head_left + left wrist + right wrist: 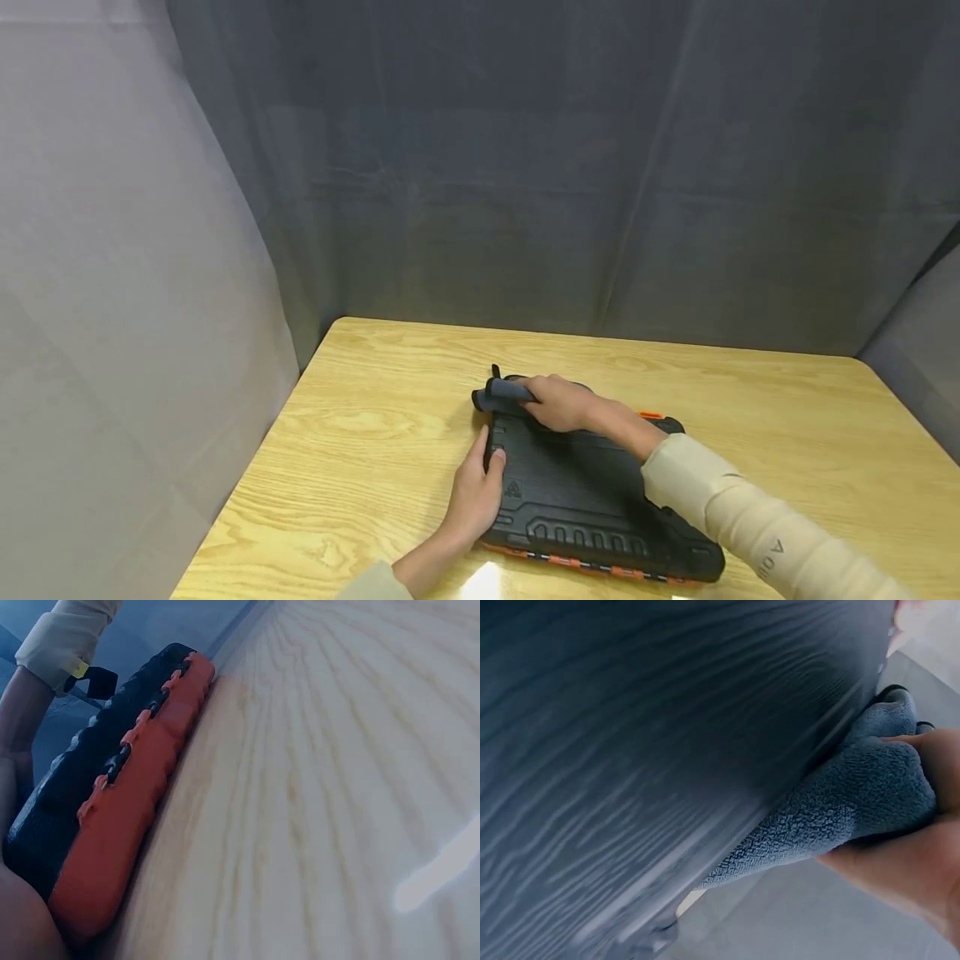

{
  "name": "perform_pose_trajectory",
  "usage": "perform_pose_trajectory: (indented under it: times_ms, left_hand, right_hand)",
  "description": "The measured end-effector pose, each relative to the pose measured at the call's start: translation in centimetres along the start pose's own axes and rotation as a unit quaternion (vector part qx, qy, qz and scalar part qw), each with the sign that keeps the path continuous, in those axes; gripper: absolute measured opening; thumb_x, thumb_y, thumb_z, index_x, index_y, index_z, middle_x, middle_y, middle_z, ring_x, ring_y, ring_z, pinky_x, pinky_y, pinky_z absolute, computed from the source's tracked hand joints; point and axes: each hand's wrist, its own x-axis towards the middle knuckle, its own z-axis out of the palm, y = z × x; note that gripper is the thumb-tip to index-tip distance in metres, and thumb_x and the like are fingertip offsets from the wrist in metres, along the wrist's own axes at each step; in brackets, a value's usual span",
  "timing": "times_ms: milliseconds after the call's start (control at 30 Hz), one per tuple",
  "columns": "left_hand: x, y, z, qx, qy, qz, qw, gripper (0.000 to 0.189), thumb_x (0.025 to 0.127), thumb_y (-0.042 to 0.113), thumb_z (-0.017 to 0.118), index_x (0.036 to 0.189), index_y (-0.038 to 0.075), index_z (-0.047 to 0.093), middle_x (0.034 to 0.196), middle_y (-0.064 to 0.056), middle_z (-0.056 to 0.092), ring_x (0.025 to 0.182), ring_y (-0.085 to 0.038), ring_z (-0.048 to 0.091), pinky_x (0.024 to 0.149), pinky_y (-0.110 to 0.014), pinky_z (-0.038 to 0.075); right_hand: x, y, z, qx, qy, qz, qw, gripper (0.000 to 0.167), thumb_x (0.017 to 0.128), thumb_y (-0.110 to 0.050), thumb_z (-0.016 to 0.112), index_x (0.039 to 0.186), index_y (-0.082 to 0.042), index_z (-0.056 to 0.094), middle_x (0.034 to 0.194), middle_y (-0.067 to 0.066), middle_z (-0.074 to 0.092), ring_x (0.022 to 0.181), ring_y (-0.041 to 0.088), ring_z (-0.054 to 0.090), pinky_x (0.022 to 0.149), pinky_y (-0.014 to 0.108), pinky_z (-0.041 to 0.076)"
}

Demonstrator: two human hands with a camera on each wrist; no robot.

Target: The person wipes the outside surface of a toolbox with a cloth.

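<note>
A black tool case (577,475) with an orange lower half lies flat on the wooden table, its hinged side toward me. My left hand (476,492) grips the case's left edge, thumb on the lid and fingers down along the side. In the left wrist view the orange base (112,840) of the case rests on the table. My right hand (564,402) holds a folded grey-blue cloth (506,392) with dark edging against the far part of the lid. The cloth's fuzzy pile (832,802) shows in the right wrist view, bunched under my fingers and lying along the lid's edge.
The wooden table (360,425) extends to both sides of the case. A dark grey curtain (525,167) hangs behind it, and a pale cloth wall (127,292) stands along the left. An orange latch (651,415) shows at the case's far side.
</note>
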Motion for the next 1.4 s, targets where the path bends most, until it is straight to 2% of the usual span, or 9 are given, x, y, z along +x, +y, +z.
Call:
perform_pose_trajectory:
  times_ms: [100,300,467,600,767,867,967,1200,1400]
  left_hand:
    - [0.1,0.0,0.0,0.001,-0.001,0.011,0.9999,0.058,0.109,0.024,0.041,0.156,-0.004,0.022,0.158,-0.024,0.027,0.145,-0.04,0.025,0.115,-0.056,0.024]
    - [0.1,-0.2,0.1,0.004,-0.001,0.024,0.9997,0.055,0.108,0.019,0.04,0.157,0.0,0.024,0.157,-0.019,0.032,0.144,-0.035,0.029,0.114,-0.054,0.026]
    - [0.1,-0.4,0.0,-0.006,-0.005,0.03,0.9995,0.054,0.108,0.018,0.038,0.157,0.001,0.023,0.157,-0.019,0.032,0.144,-0.034,0.029,0.115,-0.053,0.027]
    - [0.1,-0.3,-0.2,-0.002,-0.004,0.026,0.9996,0.055,0.109,0.019,0.038,0.157,-0.002,0.021,0.158,-0.02,0.03,0.145,-0.035,0.027,0.115,-0.053,0.025]
    - [0.1,-0.3,-0.4,0.0,0.002,0.028,0.9996,0.055,0.109,0.02,0.038,0.156,-0.004,0.022,0.158,-0.022,0.03,0.144,-0.037,0.026,0.115,-0.055,0.025]
    - [0.1,-0.3,-0.3,-0.001,0.004,0.028,0.9996,0.055,0.108,0.019,0.038,0.156,-0.004,0.022,0.158,-0.021,0.03,0.145,-0.036,0.026,0.115,-0.054,0.025]
    - [0.1,-0.3,-0.2,-0.004,0.005,0.026,0.9997,0.055,0.108,0.018,0.038,0.156,-0.003,0.022,0.158,-0.02,0.03,0.145,-0.035,0.025,0.115,-0.053,0.024]
    - [0.1,-0.4,-0.4,-0.012,0.0,0.036,0.9993,0.054,0.109,0.016,0.037,0.157,-0.003,0.021,0.158,-0.021,0.03,0.144,-0.034,0.028,0.114,-0.052,0.027]
    - [-0.1,-0.4,-0.6,-0.012,-0.001,0.039,0.9992,0.055,0.109,0.017,0.036,0.156,-0.006,0.019,0.157,-0.024,0.028,0.143,-0.037,0.029,0.113,-0.053,0.03]
  right_hand:
    - [-0.1,0.7,-0.1,-0.002,-0.002,0.009,1.0,0.032,0.105,-0.011,0.051,0.136,-0.006,0.059,0.083,0.002,0.061,0.065,0.015,0.057,0.064,0.036,0.046]
    - [-1.2,2.0,-0.4,0.008,-0.007,0.026,0.9996,0.027,0.105,-0.01,0.052,0.129,-0.004,0.062,0.08,0.0,0.058,0.066,0.014,0.056,0.063,0.035,0.045]
    - [-3.0,3.5,-0.5,0.009,-0.005,0.036,0.9993,0.027,0.105,-0.008,0.05,0.129,-0.003,0.06,0.072,0.006,0.054,0.057,0.014,0.047,0.059,0.034,0.041]
    - [-4.1,4.2,0.1,-0.018,0.004,0.026,0.9995,0.037,0.103,-0.006,0.052,0.138,0.006,0.052,0.083,0.012,0.06,0.059,0.012,0.049,0.059,0.033,0.042]
    - [-4.2,4.3,0.5,-0.048,0.025,0.008,0.9985,0.035,0.101,-0.004,0.055,0.135,0.007,0.054,0.087,0.012,0.061,0.073,0.021,0.06,0.061,0.036,0.045]
    - [-4.3,4.5,0.4,-0.064,0.026,0.007,0.9976,0.038,0.101,-0.003,0.055,0.137,0.007,0.053,0.116,0.023,0.064,0.098,0.034,0.065,0.076,0.043,0.053]
    - [-4.7,4.8,0.1,-0.08,0.017,0.01,0.9966,0.042,0.101,-0.003,0.056,0.14,0.009,0.05,0.135,0.028,0.055,0.119,0.042,0.057,0.093,0.052,0.05]
    - [-5.6,5.7,-1.0,-0.104,0.011,0.013,0.9944,0.041,0.098,0.0,0.059,0.138,0.007,0.054,0.134,0.025,0.057,0.122,0.042,0.055,0.099,0.054,0.047]
    - [-6.4,6.1,-1.6,-0.114,0.017,-0.015,0.9932,0.038,0.097,0.002,0.058,0.134,0.007,0.057,0.132,0.024,0.058,0.121,0.043,0.055,0.098,0.054,0.047]
